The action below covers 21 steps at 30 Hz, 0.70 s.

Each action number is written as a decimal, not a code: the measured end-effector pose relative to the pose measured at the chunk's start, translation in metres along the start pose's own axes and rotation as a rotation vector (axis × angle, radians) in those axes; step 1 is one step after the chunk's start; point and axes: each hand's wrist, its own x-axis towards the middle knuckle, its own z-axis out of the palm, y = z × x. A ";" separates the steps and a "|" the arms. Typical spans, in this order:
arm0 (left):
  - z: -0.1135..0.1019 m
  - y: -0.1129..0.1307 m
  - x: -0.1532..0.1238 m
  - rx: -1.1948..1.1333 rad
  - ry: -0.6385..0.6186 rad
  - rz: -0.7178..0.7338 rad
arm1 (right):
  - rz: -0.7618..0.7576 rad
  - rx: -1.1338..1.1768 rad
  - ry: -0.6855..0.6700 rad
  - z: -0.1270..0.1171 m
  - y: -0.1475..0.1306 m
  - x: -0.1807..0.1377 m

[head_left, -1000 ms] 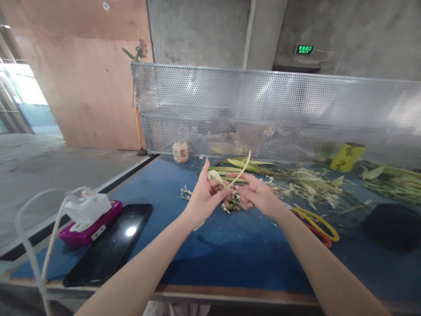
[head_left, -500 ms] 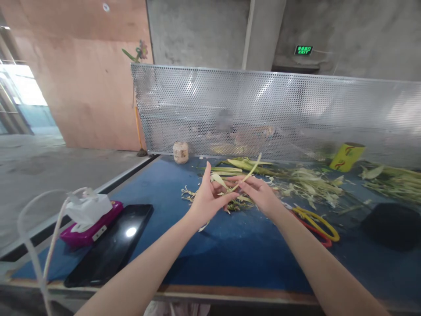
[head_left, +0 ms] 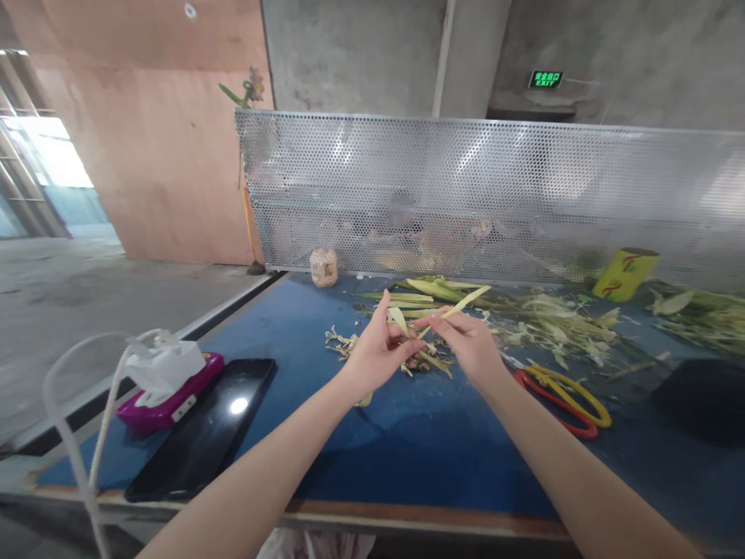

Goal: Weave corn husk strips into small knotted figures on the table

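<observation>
My left hand (head_left: 375,349) is closed in a pinch on pale green leaf strips, its thumb pointing up. A broad end of a leaf strip (head_left: 398,319) stands up by its fingers. My right hand (head_left: 469,349) pinches a long, narrow leaf strip (head_left: 467,300) that slants up to the right past its fingertips. Both hands meet over the middle of the blue table, almost touching. Beneath them lies a small heap of leaf scraps (head_left: 434,365), partly covered by the fingers. A knotted, pale braided piece (head_left: 339,341) lies left of my left hand.
Scissors with red and yellow handles (head_left: 573,400) lie right of my right forearm. Green leaves (head_left: 436,289) and shredded strips (head_left: 552,322) spread behind. A yellow can (head_left: 625,274), a dark object (head_left: 701,400), a jar (head_left: 323,268), a black phone (head_left: 203,427) and a purple charger block (head_left: 168,400) surround the work area.
The strip in my right hand has tipped from steep to flatter, toward the right. Both hands stay close together; the whole view has shifted slightly.
</observation>
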 end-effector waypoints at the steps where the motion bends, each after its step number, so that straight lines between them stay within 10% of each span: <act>1: 0.000 0.000 0.000 0.020 0.016 -0.001 | 0.035 0.023 -0.005 0.001 0.002 0.000; 9: 0.001 0.000 -0.001 0.032 0.137 -0.017 | 0.434 0.483 -0.262 0.014 0.003 -0.003; 21: -0.002 0.004 -0.004 0.192 0.173 0.109 | 0.406 0.427 -0.464 0.018 -0.005 -0.011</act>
